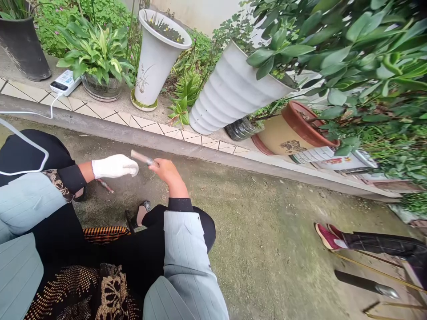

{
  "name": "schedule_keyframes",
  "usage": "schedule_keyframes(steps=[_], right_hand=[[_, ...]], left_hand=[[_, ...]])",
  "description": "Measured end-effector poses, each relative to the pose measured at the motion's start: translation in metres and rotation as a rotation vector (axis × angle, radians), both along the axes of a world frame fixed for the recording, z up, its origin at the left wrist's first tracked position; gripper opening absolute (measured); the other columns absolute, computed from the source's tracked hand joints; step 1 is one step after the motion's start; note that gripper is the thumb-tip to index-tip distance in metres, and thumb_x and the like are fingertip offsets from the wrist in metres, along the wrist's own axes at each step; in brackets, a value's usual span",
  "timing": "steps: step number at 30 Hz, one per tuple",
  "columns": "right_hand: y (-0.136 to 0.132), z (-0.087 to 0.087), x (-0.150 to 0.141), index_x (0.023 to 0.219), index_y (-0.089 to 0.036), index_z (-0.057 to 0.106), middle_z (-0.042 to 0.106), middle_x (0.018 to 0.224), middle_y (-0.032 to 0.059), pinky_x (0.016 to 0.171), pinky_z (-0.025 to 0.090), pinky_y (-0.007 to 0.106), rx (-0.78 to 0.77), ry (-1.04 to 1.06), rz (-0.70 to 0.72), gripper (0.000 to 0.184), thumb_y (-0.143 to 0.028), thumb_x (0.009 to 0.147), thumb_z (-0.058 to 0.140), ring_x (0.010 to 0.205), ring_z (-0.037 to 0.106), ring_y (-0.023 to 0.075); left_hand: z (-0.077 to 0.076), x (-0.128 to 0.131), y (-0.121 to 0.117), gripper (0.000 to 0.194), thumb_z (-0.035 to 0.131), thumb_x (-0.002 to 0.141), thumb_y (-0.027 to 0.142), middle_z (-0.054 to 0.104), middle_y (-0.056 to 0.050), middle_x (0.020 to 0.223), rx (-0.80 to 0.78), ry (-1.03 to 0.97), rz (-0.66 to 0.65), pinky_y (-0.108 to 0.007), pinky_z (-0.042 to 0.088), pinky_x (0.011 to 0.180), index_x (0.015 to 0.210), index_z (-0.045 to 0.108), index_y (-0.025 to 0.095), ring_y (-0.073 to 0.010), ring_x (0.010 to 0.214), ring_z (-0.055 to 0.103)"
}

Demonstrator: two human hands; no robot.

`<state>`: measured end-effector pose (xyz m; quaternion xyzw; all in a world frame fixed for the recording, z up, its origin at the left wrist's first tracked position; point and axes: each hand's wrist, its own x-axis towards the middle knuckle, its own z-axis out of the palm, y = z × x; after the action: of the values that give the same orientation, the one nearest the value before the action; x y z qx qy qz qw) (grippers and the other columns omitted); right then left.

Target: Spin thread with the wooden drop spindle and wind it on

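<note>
Short rod: slim, straight, blunt at the free end; pale tan over most of the visible length, greyer and mottled near the grip; surface slightly blurred, finer markings unreadable. Position: above the ground, in front of the tiled ledge, free end tilted up and toward the left hand. Right hand: bare, fingers clamped around the rod's near end. Left hand: white glove, fingers together and bent at the tips; whether anything is gripped cannot be told. Reddish stick lies near the glove's lower edge in view.
</note>
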<state>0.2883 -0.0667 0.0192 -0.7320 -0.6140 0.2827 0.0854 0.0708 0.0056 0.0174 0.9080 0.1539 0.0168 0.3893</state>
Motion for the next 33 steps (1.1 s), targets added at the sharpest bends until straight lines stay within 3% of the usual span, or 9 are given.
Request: schedule_keyframes(steps=[4, 7, 9, 12, 14, 17, 23, 29, 33], right_hand=[[-0.004, -0.004, -0.029, 0.073, -0.019, 0.065, 0.057, 0.062, -0.0013, 0.055, 0.031, 0.024, -0.395, 0.15, 0.383, 0.012, -0.031, 0.075, 0.067, 0.055, 0.049, 0.0112], [-0.008, 0.006, -0.037, 0.074, -0.019, 0.063, 0.054, 0.06, -0.0041, 0.055, 0.033, 0.022, -0.4, 0.399, 0.493, 0.015, -0.034, 0.075, 0.066, 0.054, 0.049, 0.0093], [-0.01, 0.016, -0.028, 0.079, -0.019, 0.062, 0.056, 0.065, -0.0039, 0.057, 0.036, 0.022, -0.19, 0.591, 0.371, 0.019, -0.037, 0.076, 0.065, 0.058, 0.05, 0.0092], [-0.008, 0.025, -0.003, 0.081, -0.018, 0.058, 0.058, 0.072, -0.001, 0.058, 0.041, 0.023, 0.145, 0.828, -0.083, 0.025, -0.044, 0.081, 0.057, 0.057, 0.049, 0.0086], [-0.004, 0.022, 0.011, 0.079, -0.018, 0.056, 0.057, 0.071, -0.0001, 0.056, 0.041, 0.023, 0.279, 0.778, -0.302, 0.029, -0.047, 0.082, 0.054, 0.055, 0.047, 0.0088], [0.002, 0.01, 0.017, 0.085, -0.018, 0.06, 0.06, 0.072, 0.0019, 0.058, 0.04, 0.025, 0.234, 0.413, -0.383, 0.026, -0.043, 0.082, 0.056, 0.059, 0.051, 0.012], [0.006, -0.008, -0.003, 0.09, -0.018, 0.066, 0.067, 0.084, 0.008, 0.062, 0.036, 0.027, -0.066, -0.071, -0.013, 0.022, -0.038, 0.084, 0.058, 0.074, 0.057, 0.0183], [-0.001, -0.009, -0.021, 0.078, -0.018, 0.066, 0.059, 0.064, -0.002, 0.053, 0.035, 0.021, -0.466, 0.374, 0.42, 0.015, -0.032, 0.077, 0.064, 0.055, 0.051, 0.0093], [-0.008, 0.014, -0.013, 0.083, -0.017, 0.063, 0.058, 0.067, -0.0029, 0.055, 0.038, 0.02, -0.233, 0.715, 0.318, 0.019, -0.035, 0.076, 0.064, 0.057, 0.05, 0.0084]], left_hand=[[0.0, -0.003, 0.012, 0.026, 0.046, 0.086, 0.034, 0.062, -0.001, 0.073, 0.156, 0.029, -0.006, -0.022, 0.033, 0.063, 0.076, 0.063, 0.018, -0.0138, 0.066, 0.05], [-0.003, -0.003, 0.017, 0.028, 0.045, 0.087, 0.037, 0.062, -0.001, 0.075, 0.046, -0.005, 0.028, -0.021, 0.035, 0.064, 0.078, 0.062, 0.016, -0.0133, 0.067, 0.049], [-0.006, -0.003, 0.019, 0.033, 0.043, 0.09, 0.041, 0.06, -0.002, 0.074, -0.118, -0.04, 0.116, -0.021, 0.035, 0.061, 0.084, 0.061, 0.014, -0.0119, 0.063, 0.047], [-0.01, -0.002, 0.018, 0.041, 0.04, 0.092, 0.046, 0.055, -0.002, 0.071, -0.343, -0.042, 0.181, -0.021, 0.032, 0.054, 0.088, 0.06, 0.01, -0.0092, 0.056, 0.039], [-0.01, 0.0, 0.015, 0.041, 0.041, 0.092, 0.044, 0.055, -0.002, 0.073, -0.383, -0.021, 0.113, -0.021, 0.032, 0.055, 0.085, 0.061, 0.009, -0.0088, 0.058, 0.038], [-0.006, 0.002, 0.009, 0.035, 0.043, 0.092, 0.037, 0.059, -0.003, 0.076, -0.31, -0.009, -0.041, -0.021, 0.034, 0.061, 0.083, 0.062, 0.009, -0.0099, 0.064, 0.042], [0.005, -0.004, 0.015, 0.029, 0.042, 0.089, 0.032, 0.061, 0.0, 0.076, -0.059, -0.013, -0.02, -0.02, 0.036, 0.069, 0.081, 0.064, 0.014, -0.0117, 0.068, 0.049], [0.0, -0.009, 0.027, 0.031, 0.044, 0.087, 0.04, 0.063, 0.0, 0.076, 0.008, 0.015, 0.119, -0.02, 0.038, 0.068, 0.08, 0.063, 0.016, -0.0124, 0.068, 0.052], [-0.011, -0.007, 0.025, 0.038, 0.042, 0.088, 0.045, 0.062, -0.003, 0.075, -0.177, -0.038, 0.213, -0.021, 0.04, 0.063, 0.092, 0.064, 0.014, -0.0127, 0.065, 0.051]])
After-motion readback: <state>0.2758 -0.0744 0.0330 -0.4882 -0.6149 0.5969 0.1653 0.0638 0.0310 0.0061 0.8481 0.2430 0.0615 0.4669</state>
